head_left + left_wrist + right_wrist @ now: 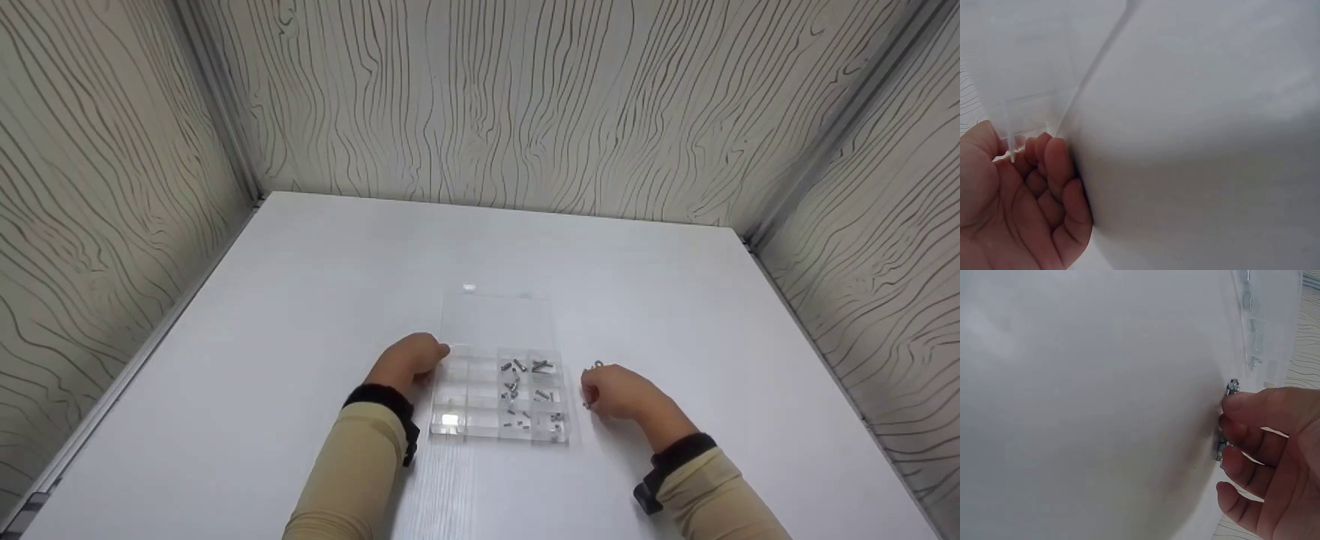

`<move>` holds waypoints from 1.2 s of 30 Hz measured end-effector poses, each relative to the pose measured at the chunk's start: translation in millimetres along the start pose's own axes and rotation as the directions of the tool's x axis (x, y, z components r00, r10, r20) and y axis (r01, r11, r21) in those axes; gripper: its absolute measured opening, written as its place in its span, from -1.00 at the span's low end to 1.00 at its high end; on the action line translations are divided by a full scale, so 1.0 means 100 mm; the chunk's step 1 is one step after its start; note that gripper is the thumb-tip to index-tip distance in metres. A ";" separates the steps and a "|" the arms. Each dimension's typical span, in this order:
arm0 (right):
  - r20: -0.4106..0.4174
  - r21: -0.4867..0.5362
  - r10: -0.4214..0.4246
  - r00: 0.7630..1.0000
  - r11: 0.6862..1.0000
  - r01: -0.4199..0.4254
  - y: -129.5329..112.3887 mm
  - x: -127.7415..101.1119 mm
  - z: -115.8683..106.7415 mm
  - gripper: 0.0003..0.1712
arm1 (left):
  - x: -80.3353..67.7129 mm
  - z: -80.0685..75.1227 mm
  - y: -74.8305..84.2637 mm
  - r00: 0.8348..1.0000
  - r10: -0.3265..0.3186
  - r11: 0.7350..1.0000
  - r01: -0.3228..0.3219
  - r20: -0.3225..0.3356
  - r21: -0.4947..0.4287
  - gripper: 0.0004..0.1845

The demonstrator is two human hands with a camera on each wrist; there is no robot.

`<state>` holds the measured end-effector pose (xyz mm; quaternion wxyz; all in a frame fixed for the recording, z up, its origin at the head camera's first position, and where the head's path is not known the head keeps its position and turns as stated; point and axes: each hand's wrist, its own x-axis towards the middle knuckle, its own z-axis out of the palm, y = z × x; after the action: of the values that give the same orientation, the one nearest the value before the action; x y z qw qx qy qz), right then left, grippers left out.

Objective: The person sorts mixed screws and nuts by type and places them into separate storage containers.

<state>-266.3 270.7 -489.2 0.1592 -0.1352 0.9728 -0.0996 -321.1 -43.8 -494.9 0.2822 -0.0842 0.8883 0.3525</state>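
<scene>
A clear plastic compartment box (482, 429) lies on the white table with its transparent lid (495, 319) folded back behind it. Small metal screws (512, 386) and other fasteners sit in the right-hand compartments; no pieces show in the left ones. At the box's left rear edge my left hand (409, 360) grips the plastic, thumb above and fingers curled below, as the left wrist view shows (1027, 197). Right of the box, my right hand (619, 390) pinches with thumb and forefinger at small metal fasteners (1233, 386) on the table. The fingertips partly hide these pieces.
The white table (247, 360) carries the box near its front middle. Panels with a wavy wood-grain pattern (480, 97) stand behind the table and on both sides, with metal posts (217, 97) at the corners.
</scene>
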 end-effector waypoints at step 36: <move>-0.081 -0.052 -0.078 0.994 0.996 0.073 -0.68 0.21 -0.15 -0.86 | 0.03 0.00 0.00 0.999 0.051 0.997 -0.051 0.004 0.057 -0.43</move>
<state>-275.2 202.6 -465.1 0.1116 -0.1715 0.9749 -0.0873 -323.1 -43.7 -496.9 0.2766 -0.0529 0.8994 0.3343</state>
